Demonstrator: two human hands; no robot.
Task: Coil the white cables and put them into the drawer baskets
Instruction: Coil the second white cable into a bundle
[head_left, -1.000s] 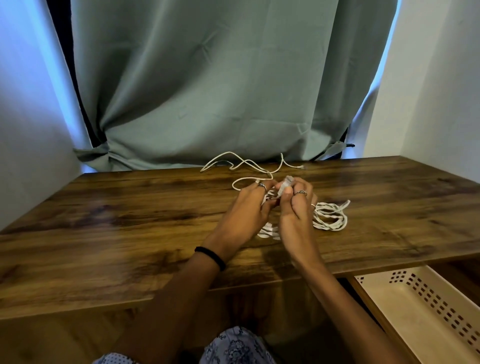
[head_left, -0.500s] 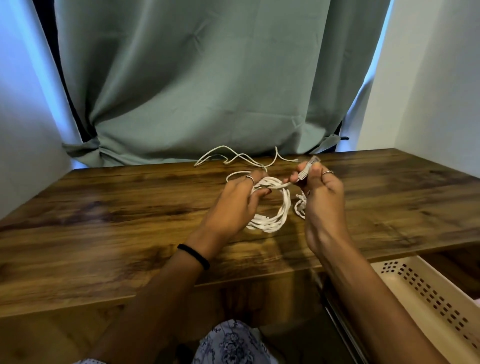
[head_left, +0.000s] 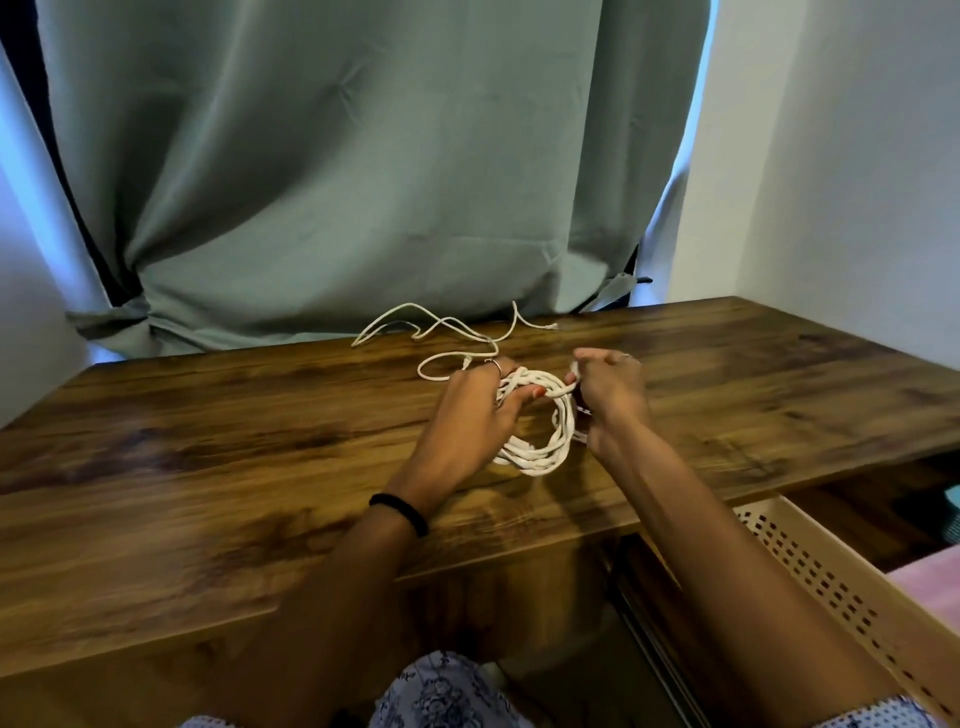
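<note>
Lowered, both hands grip the coiled cable (head_left: 540, 441) (plug now hidden): left hand (head_left: 475, 410), right hand (head_left: 610, 395).

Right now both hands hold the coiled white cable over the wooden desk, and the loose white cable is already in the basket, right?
Not quite. The head view shows the loose white cable lying on the wooden desk near the green curtain, not in the basket. The rest holds: the left hand and right hand hold the coiled white cable.

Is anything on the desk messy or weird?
Yes: a loose white cable sprawls uncoiled across the desk by the curtain, behind the neat coil in both hands.
</note>
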